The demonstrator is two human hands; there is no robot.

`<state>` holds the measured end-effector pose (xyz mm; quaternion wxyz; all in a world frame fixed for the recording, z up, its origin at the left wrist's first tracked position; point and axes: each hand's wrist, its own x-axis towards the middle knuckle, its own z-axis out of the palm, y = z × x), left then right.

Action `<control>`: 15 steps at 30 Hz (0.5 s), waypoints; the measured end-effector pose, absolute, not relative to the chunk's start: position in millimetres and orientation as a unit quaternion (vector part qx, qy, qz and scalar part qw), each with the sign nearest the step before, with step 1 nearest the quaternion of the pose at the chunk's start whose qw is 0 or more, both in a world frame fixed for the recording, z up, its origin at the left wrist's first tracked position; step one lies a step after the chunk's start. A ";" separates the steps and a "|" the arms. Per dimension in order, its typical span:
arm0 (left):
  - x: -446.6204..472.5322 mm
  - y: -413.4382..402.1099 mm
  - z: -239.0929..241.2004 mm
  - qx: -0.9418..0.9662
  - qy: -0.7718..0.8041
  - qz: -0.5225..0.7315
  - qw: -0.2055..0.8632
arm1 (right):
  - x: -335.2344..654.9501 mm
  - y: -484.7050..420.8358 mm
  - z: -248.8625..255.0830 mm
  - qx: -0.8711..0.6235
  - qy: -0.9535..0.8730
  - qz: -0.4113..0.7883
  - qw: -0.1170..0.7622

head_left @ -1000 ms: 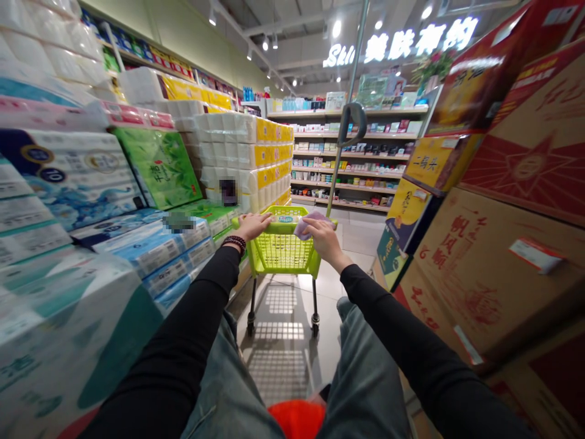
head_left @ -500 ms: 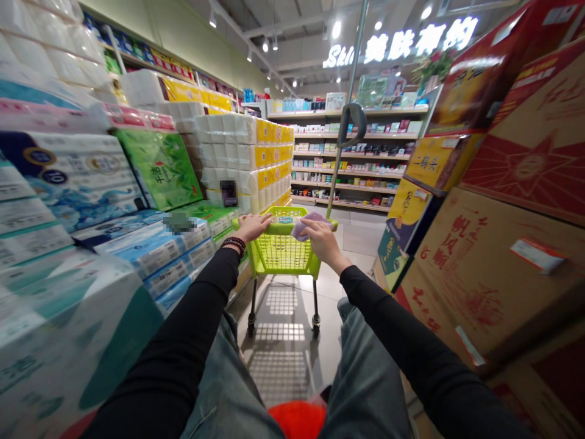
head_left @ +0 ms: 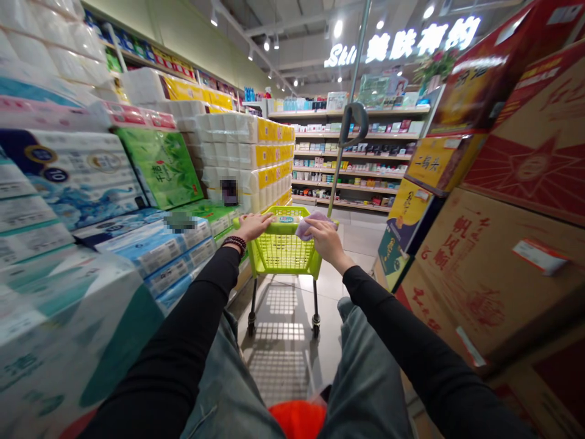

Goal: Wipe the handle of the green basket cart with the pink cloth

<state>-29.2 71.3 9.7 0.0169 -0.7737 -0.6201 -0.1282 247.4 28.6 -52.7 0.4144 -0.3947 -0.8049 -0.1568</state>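
A small lime-green shopping cart (head_left: 284, 263) stands upright in front of my knees. My left hand (head_left: 254, 227), with a dark beaded bracelet at the wrist, grips the left end of its handle (head_left: 287, 229). In my right hand (head_left: 324, 239) is a light purple cloth (head_left: 312, 221), pressed against the right part of the handle. My fingertips lie over the cloth and hide part of it. Between my hands, a printed label (head_left: 286, 219) shows on the cart. A grey pole with a loop grip (head_left: 354, 125) rises from the cart's right side.
Tissue packs (head_left: 178, 250) are stacked close on the left, with toilet roll bundles (head_left: 247, 146) beyond. Cardboard boxes (head_left: 493, 274) line the right side. Shelves of small goods (head_left: 351, 155) cross the back. A red rounded object (head_left: 298, 421) is between my legs.
My right hand and the purple cloth have slid slightly right along the handle. My left hand and the cart look the same.
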 end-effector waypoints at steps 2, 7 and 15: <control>-30.9 71.8 9.2 -0.776 -0.617 -0.128 0.015 | 251.4 27.2 -51.7 -0.397 -0.804 -0.157 0.414; -30.2 74.8 7.6 -0.776 -0.617 -0.131 0.016 | 250.5 26.9 -48.3 -0.444 -0.773 -0.150 0.428; -31.2 74.1 8.0 -0.774 -0.620 -0.126 0.022 | 243.2 28.1 -48.3 -0.402 -0.808 -0.143 0.406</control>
